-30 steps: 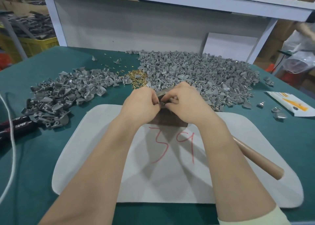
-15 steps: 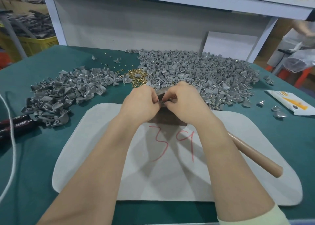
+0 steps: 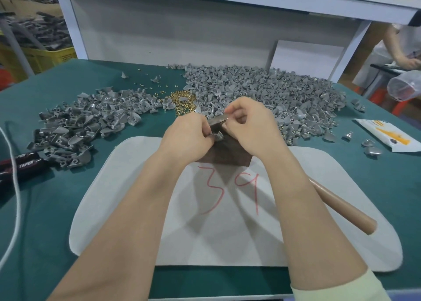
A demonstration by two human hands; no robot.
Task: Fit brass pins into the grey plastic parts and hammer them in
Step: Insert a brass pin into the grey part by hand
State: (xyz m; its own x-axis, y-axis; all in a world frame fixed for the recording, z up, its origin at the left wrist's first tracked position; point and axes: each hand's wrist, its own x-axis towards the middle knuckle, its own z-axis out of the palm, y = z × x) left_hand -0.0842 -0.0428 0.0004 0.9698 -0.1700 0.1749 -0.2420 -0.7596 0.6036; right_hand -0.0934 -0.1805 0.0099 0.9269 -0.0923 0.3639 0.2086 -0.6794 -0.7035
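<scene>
My left hand point(image 3: 189, 136) pinches a small grey plastic part point(image 3: 218, 137) just above a dark brown block point(image 3: 230, 156) at the far edge of the white mat point(image 3: 330, 221). My right hand point(image 3: 252, 123) hovers close to the right of the part, thumb and forefinger pinched together as on a brass pin too small to make out. A grey metal hammer head point(image 3: 217, 122) shows between the hands. Its wooden handle point(image 3: 341, 206) runs out under my right forearm. Loose brass pins point(image 3: 183, 99) lie in a heap beyond my hands.
A big pile of grey parts point(image 3: 273, 91) spreads behind and to the right, with a smaller pile point(image 3: 91, 123) on the left. Black-handled pliers point(image 3: 22, 164) and a white cable point(image 3: 14, 186) lie far left. A white-orange packet point(image 3: 387, 136) and stray parts point(image 3: 371, 148) lie right.
My right hand has lifted slightly up and to the right, away from the left hand. The grey part now shows between the two hands.
</scene>
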